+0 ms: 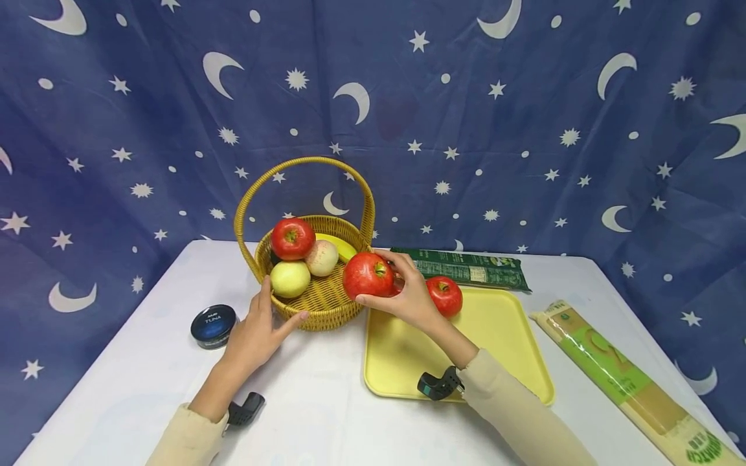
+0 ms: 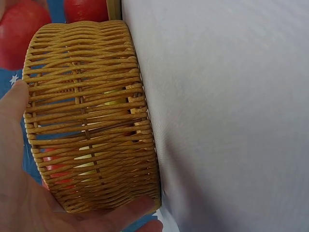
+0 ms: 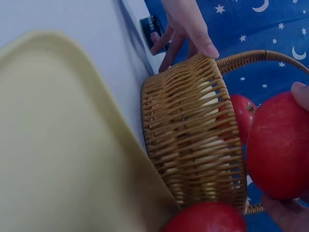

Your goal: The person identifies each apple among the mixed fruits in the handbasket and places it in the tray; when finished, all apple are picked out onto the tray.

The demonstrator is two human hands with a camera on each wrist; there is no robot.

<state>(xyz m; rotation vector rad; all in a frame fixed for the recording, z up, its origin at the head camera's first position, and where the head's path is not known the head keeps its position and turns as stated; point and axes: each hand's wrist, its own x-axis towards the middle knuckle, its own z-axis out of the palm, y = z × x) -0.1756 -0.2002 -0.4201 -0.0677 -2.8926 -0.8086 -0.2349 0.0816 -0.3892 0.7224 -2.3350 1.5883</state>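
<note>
A red apple (image 1: pixel 368 276) is gripped between the thumb and fingers of my right hand (image 1: pixel 410 294), over the right rim of the wicker basket (image 1: pixel 326 318). My left hand (image 1: pixel 256 333) touches the basket's near left side, its thumb and fingers spread along the weave. Inside the basket lie another red apple (image 1: pixel 293 239), a yellow-green fruit (image 1: pixel 290 279), a pale, pinkish round fruit (image 1: pixel 322 257) and a yellow item (image 1: pixel 339 246), partly hidden. On the yellow tray (image 1: pixel 466 362) sits a further red apple (image 1: pixel 445 296), beyond my right wrist.
A dark tuna can (image 1: pixel 213 325) stands left of the basket. A green packet (image 1: pixel 466 268) lies behind the tray, and a long noodle packet (image 1: pixel 629 382) lies to its right. The basket's tall handle (image 1: pixel 305 160) arches upward. A star-patterned cloth (image 1: pixel 495 162) hangs behind the white table.
</note>
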